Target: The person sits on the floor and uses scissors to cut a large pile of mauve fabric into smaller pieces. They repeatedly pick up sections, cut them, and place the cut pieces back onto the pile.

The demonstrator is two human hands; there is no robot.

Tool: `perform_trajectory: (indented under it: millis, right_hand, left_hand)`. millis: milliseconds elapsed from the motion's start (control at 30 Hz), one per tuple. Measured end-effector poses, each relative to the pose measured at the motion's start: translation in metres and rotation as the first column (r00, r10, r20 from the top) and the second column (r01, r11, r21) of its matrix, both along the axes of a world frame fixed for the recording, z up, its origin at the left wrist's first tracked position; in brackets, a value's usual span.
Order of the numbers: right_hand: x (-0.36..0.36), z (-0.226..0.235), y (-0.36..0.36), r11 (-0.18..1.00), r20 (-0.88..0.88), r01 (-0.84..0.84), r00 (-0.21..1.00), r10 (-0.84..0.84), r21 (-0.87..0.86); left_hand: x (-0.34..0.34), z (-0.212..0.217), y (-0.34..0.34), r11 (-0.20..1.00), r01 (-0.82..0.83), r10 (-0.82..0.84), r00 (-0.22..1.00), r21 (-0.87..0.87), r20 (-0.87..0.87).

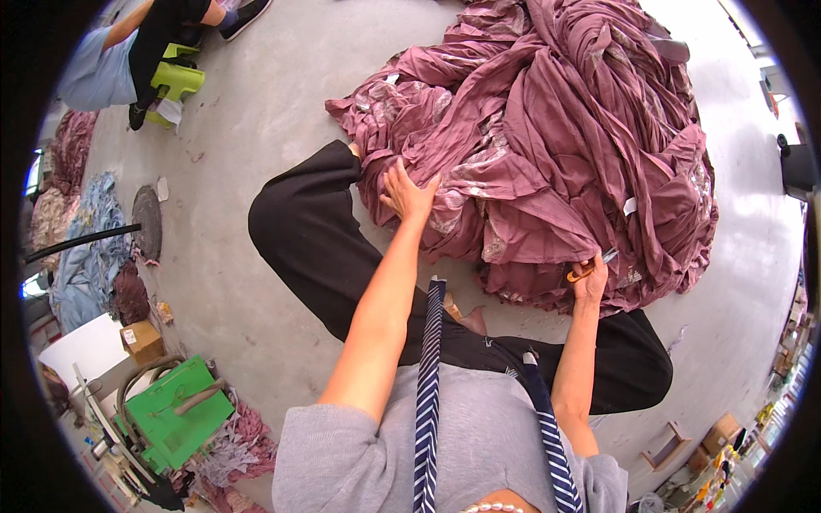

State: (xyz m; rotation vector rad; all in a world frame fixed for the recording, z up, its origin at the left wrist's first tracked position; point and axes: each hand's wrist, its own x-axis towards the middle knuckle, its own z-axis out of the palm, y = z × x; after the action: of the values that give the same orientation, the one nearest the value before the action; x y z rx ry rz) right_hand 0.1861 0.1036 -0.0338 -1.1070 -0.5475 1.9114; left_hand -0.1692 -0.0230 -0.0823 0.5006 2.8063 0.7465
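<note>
A large heap of dusty-mauve fabric (556, 128) with pale patterned bands lies on the floor in front of my crossed legs. My left hand (409, 195) rests on its near left part, fingers and thumb spread over the cloth. At the heap's near edge, my right hand (590, 280) is closed around small orange-handled scissors (578, 274), their metal blades pointing up and right. The fingertips of that hand also touch the fabric's edge; whether they pinch it is hard to see. Small white labels (630, 206) show on the cloth.
At the far left a person (103, 73) sits by a green plastic stool (177, 81). Blue fabric (90, 248) and other cloth piles lie along the left side. A green machine (180, 410) stands at the lower left. Boxes (723, 432) are at the lower right.
</note>
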Motion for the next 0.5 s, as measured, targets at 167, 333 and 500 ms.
perform_trajectory:
  millis: [167, 333, 500]
  right_hand:
    - [-0.002, -0.007, -0.013, 1.0, 0.063, -0.02, 0.998, 0.021, -0.005]
    - [-0.011, -0.007, -0.019, 0.999, 0.295, -0.02, 0.955, 0.029, -0.032]
    - [-0.025, 0.04, -0.012, 0.988, 0.441, -0.155, 0.888, 0.132, 0.015]
  left_hand:
    - [-0.021, 0.013, -0.005, 0.942, 0.31, -0.229, 0.874, -0.13, 0.428]
    - [0.016, 0.124, 0.019, 0.905, 0.25, -0.376, 0.849, 0.344, 0.371]
    - [0.114, 0.205, 0.056, 0.538, 0.565, -0.743, 0.668, 0.626, 0.036]
